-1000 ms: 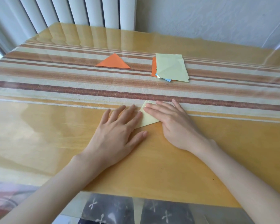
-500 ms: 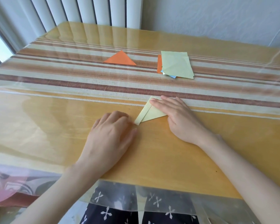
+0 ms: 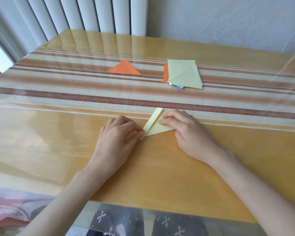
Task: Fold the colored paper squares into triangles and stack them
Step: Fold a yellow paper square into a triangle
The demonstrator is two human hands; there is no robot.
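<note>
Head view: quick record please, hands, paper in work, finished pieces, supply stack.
left hand: fingers curled, pinching the left corner of the yellow paper triangle
right hand: fingertips pressing the yellow paper triangle down
fold: top layer misaligned, edge strip shows
finished: one orange triangle, over the striped cloth
supply: paper stack, yellow on top, orange and blue beneath

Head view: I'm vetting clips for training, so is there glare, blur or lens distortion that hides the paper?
Head view: even daylight, little blur, the folded yellow paper reads sharply; the clear table cover shows broad glare at left and mirrors the white slats at the far edge; the striped runner bows from wide-angle distortion.
</note>
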